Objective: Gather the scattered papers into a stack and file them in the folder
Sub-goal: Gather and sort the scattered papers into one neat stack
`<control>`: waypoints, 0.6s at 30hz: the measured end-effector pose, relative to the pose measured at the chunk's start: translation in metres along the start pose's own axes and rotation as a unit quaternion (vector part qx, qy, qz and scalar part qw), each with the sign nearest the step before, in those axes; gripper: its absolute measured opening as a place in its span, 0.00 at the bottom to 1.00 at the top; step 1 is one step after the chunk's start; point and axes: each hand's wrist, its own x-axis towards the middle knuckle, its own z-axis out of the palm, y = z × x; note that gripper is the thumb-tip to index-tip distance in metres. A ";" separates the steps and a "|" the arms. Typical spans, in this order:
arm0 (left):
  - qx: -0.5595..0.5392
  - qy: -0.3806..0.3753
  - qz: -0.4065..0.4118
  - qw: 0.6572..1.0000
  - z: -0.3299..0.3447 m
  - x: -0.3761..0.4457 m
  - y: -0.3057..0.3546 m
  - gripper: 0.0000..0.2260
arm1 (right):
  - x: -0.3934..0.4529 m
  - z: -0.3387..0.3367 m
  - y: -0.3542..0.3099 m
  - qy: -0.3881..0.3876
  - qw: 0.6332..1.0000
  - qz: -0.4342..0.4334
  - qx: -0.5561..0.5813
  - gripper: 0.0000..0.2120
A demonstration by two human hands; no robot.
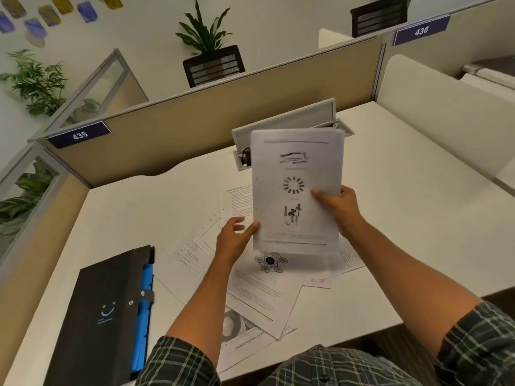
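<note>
Pinching the stack (296, 188) above the desk (390, 218), right hand (338, 207) grips firmly; left hand (237, 235) barely touches with loose fingers; sheets could fan and slip.

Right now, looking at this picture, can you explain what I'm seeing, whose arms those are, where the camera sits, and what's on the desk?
There's no machine here. It's one wide picture from a camera on a person's head, looking down at their own arms. The right hand grips a raised stack of printed papers by its right edge; the left hand touches the stack's lower left edge. More loose papers lie scattered on the white desk. A black folder with blue dividers lies closed to the left.
</note>
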 end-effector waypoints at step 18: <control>0.400 -0.028 -0.091 0.911 0.000 -0.013 -0.044 0.45 | -0.022 -0.072 0.058 0.135 0.982 0.132 -0.003 0.22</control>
